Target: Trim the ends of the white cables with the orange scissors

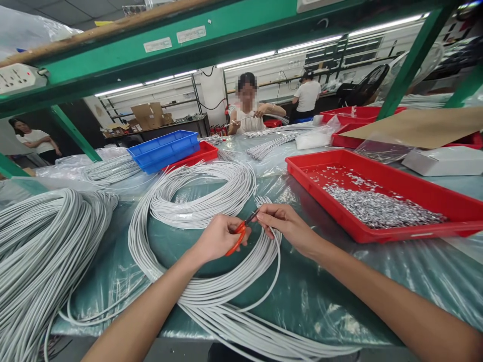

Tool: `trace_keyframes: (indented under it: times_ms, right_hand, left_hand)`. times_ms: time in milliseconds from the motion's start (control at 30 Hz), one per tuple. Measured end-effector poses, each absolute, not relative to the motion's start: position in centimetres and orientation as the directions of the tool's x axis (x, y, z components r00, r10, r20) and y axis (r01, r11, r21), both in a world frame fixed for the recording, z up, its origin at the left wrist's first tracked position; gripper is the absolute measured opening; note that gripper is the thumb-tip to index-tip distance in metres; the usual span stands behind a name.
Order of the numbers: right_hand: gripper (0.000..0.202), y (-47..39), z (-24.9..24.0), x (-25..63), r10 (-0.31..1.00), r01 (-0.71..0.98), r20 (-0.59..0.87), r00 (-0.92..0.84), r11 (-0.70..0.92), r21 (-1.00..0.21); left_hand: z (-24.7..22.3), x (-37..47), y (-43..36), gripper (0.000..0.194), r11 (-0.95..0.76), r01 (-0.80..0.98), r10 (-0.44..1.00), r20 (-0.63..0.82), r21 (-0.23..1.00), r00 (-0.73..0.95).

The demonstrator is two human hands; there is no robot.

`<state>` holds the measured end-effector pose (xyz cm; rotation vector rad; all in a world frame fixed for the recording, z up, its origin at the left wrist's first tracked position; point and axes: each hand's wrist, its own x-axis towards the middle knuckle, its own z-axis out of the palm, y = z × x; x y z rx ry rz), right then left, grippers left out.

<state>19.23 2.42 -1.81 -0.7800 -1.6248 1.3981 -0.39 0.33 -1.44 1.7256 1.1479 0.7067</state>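
Note:
My left hand (222, 236) is closed around the orange handles of a pair of scissors (237, 240). Their dark blades point up and right, toward my right hand (285, 223). With fingers pinched, my right hand holds the end of a light grey cable (278, 256) at the blade tips. From there the cable curves down to a coiled bundle of grey cables (230, 281) on the table. Just behind my hands, the cut ends of that bundle (263, 201) show. Another cable coil (204, 193) lies beyond it. Whether the blades touch the cable is too small to tell.
On the right, a red tray (324, 201) holds many small silvery pieces. A large heap of grey cables (49, 251) fills the left side. A blue bin (164, 151) stands at the back. A green shelf beam (226, 30) crosses overhead. A co-worker (247, 108) sits opposite.

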Motion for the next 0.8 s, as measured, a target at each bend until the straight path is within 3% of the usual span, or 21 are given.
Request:
trace_keyframes:
  times_ms: [267, 567, 667, 800]
  right_hand:
    - [0.029, 2.2, -1.8, 19.0, 0.871, -0.010, 0.327, -0.366, 0.347, -0.938]
    - [0.019, 1.6, -2.2, 18.9, 0.858, 0.187, 0.462, -0.224, 0.503, -0.844]
    - [0.014, 1.1, -2.2, 18.7, 0.814, 0.282, 0.559, -0.161, 0.580, -0.764]
    - [0.017, 0.7, -2.2, 18.6, 0.684, 0.432, 0.707, -0.180, 0.701, -0.568]
  left_hand:
    - [-1.6, -0.3, 0.3, 0.010, -0.137, 0.396, 0.927, -0.024, 0.908, 0.375]
    - [-1.5, -0.2, 0.2, 0.011, -0.128, 0.382, 0.921, -0.033, 0.915, 0.388]
    - [-1.3, -0.1, 0.1, 0.014, -0.110, 0.377, 0.918, -0.052, 0.920, 0.393]
    - [-1.0, 0.0, -0.3, 0.019, -0.094, 0.397, 0.912, -0.081, 0.913, 0.403]
